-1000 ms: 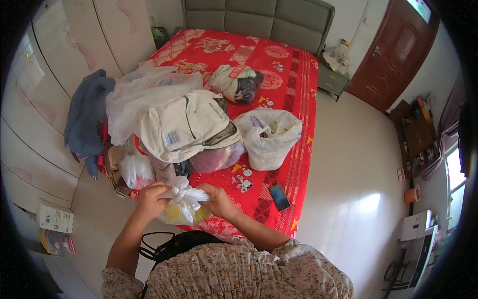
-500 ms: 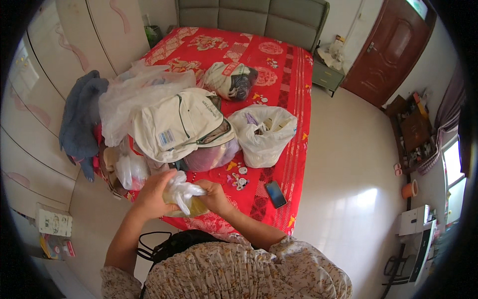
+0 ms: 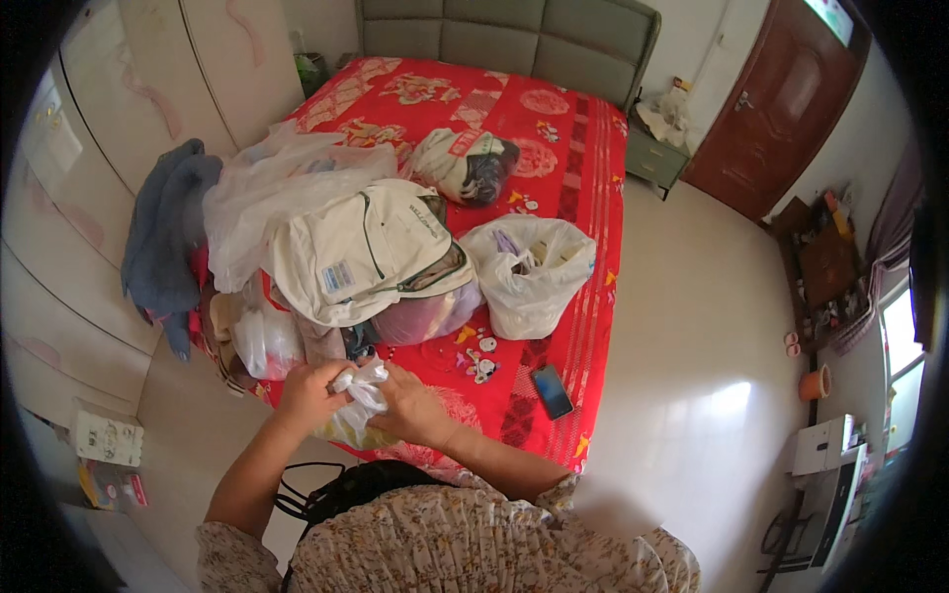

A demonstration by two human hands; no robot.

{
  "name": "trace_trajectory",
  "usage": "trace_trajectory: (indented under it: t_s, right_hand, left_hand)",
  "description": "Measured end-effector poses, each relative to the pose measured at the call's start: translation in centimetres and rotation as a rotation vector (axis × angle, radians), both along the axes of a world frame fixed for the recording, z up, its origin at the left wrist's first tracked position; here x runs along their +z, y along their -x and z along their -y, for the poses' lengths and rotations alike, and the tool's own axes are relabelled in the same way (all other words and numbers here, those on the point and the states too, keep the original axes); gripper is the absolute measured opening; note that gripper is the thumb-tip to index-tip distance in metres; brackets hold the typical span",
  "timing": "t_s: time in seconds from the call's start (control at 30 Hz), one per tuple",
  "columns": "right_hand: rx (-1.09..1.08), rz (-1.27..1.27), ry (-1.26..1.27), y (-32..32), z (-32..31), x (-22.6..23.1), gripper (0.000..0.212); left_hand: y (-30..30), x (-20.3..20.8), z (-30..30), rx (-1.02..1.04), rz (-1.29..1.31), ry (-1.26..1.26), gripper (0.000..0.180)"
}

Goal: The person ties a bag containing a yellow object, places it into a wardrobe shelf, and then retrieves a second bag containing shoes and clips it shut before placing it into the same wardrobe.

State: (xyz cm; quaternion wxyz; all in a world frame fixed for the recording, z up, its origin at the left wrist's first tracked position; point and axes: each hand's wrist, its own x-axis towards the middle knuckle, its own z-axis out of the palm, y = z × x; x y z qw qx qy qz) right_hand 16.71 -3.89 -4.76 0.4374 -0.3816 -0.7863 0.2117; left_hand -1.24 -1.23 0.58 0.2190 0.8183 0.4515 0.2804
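We are holding a small crumpled white plastic bag [image 3: 358, 387] between both hands at the near edge of the bed [image 3: 583, 148], just over its red patterned cover. Our left hand [image 3: 314, 393] is gripping the bag from the left, fingers curled shut around its bunched plastic, and our right hand [image 3: 413, 407] is pressing against it from the right, fingers closed on the twisted top. The bag is sitting directly between the two hands, touching both, with its lower part hanging just beneath them.

Just beyond the hands, farther on the bed, a cream backpack [image 3: 368, 252] is lying over a pinkish bundle. To its right an open white plastic bag [image 3: 531, 272] is standing with items inside. A dark phone [image 3: 552, 390] is lying on the cover to the right of our right hand, near the bed's edge. Far left, a blue-grey garment [image 3: 163, 237] is draping beside the wardrobe [image 3: 129, 99], and a large translucent bag [image 3: 267, 193] is resting behind the backpack.
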Motion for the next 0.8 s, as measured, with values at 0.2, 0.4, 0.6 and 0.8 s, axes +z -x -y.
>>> trace_trajectory:
  t_s: [0.2,0.4,0.6,0.8]
  right_hand:
    - [0.066,0.051,0.322,1.2,-0.4,-2.6,0.04]
    - [0.015,-1.097,0.525,1.0,-1.2,-5.4,0.024]
    - [0.121,-0.674,0.721,-0.5,-1.5,-4.9,0.032]
    - [0.53,-0.632,0.902,-3.7,-2.3,-2.0,0.068]
  left_hand:
    - [0.5,0.3,0.6,0.009,-0.112,-0.03,0.059]
    - [2.4,2.1,-0.8,0.034,0.115,-0.007,0.088]
    - [5.2,-0.7,0.8,0.137,0.296,0.465,0.077]
    - [5.2,0.1,1.2,0.301,0.125,0.324,0.047]
